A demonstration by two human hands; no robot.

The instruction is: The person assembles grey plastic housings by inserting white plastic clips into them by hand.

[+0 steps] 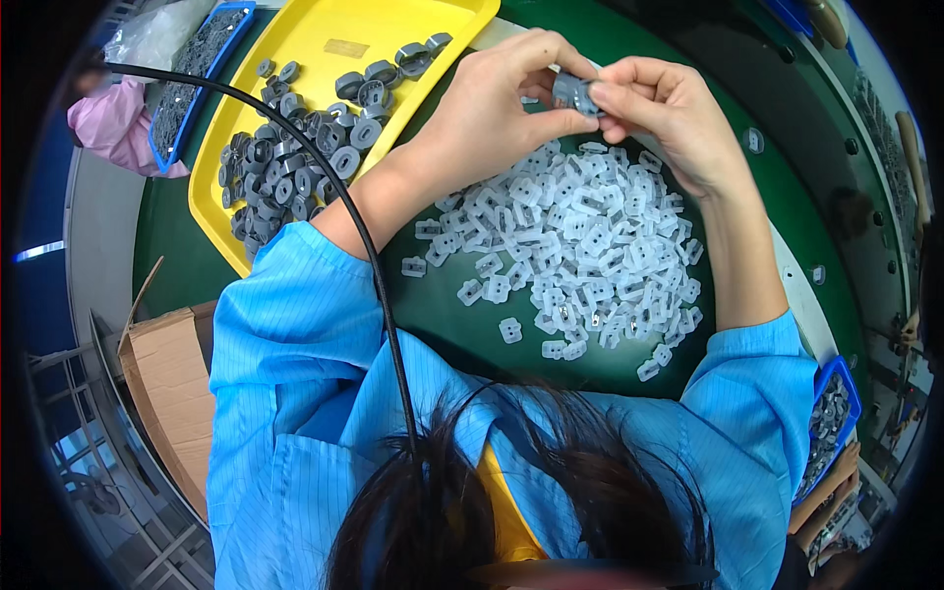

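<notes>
Above the far side of the work surface, both my hands meet on one small grey round plastic part. My left hand pinches it between thumb and fingers from the left. From the right, the thumb and fingertips of my right hand close on its other side, partly covering it. Any smaller piece between my right fingertips is hidden. Below my hands spreads a heap of small translucent white plastic pieces, some showing bits of metal. Left of my left forearm, many grey round parts lie in a yellow tray.
The green table carries the heap and tray. A black cable hangs across the view over my left arm. Blue trays of small parts stand at far left and lower right. A cardboard box sits lower left; a person in pink is beyond.
</notes>
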